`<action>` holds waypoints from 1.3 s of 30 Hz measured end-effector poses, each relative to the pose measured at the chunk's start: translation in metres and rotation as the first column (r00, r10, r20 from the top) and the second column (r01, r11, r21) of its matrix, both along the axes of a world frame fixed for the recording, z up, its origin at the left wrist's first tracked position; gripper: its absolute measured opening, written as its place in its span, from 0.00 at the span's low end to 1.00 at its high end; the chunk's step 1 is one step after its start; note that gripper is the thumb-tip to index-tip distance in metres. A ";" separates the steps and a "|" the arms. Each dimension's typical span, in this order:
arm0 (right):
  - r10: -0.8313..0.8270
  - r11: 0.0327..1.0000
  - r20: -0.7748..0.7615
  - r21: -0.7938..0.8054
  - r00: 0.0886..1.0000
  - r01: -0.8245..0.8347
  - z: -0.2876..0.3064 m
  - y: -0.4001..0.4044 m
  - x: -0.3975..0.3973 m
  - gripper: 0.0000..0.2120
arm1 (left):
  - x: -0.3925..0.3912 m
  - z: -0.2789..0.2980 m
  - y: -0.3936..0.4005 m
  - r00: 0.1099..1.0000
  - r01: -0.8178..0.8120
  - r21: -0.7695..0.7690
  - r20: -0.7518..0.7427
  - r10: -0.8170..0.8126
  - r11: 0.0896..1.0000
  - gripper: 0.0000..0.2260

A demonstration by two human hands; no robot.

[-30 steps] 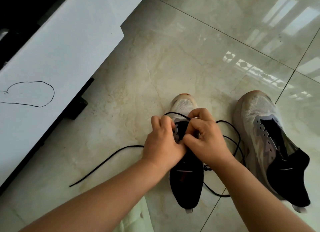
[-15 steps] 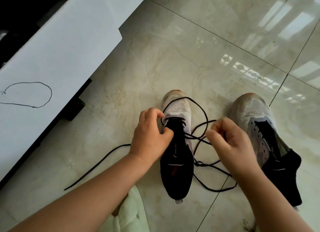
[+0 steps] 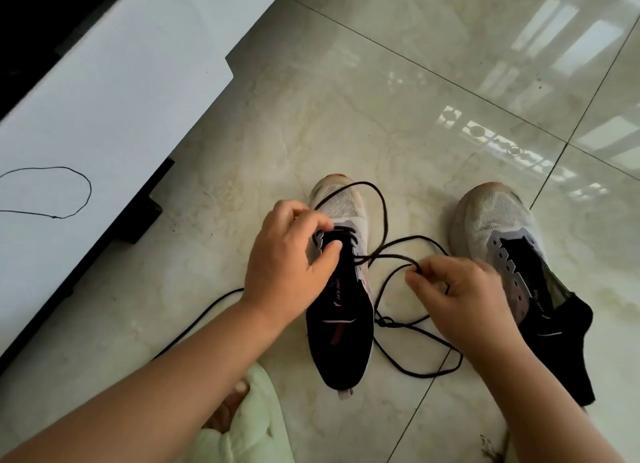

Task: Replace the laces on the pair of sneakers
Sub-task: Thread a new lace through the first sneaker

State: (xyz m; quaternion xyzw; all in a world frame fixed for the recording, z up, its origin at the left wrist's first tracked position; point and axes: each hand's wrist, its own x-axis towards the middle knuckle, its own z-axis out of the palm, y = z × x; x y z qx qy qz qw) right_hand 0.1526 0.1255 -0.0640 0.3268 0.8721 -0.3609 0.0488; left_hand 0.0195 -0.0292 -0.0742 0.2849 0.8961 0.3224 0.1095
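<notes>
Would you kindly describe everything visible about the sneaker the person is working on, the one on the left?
The left sneaker stands upright on the tiled floor, toe pointing away. Its toe is dirty whitish mesh, the eyelet panel greyish, the tongue and collar black with a small logo. A thin black lace is threaded only through the eyelets nearest the toe, then loops loosely over the toe and onto the floor. The left hand grips the eyelet area; the right hand pinches the lace beside it.

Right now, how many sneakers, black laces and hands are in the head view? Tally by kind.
Sneakers: 2, left sneaker, right sneaker
Black laces: 2, floor lace, lace on white board
Hands: 2, left hand, right hand
Total: 6
</notes>
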 end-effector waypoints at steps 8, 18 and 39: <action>-0.152 0.955 -0.182 -0.282 0.972 0.096 0.006 -0.010 -0.023 0.04 | 0.017 0.001 -0.004 0.994 0.096 -0.051 -0.055 -0.098 0.994 0.11; -0.213 0.929 -0.136 -0.336 0.968 0.157 -0.010 -0.015 -0.029 0.10 | 0.011 0.001 0.014 0.997 -0.064 -0.223 -0.053 0.054 0.973 0.14; -0.599 0.630 -0.172 -0.704 0.782 0.328 -0.012 -0.024 -0.037 0.10 | 0.024 0.010 0.008 0.997 0.051 -0.088 0.054 -0.047 0.995 0.14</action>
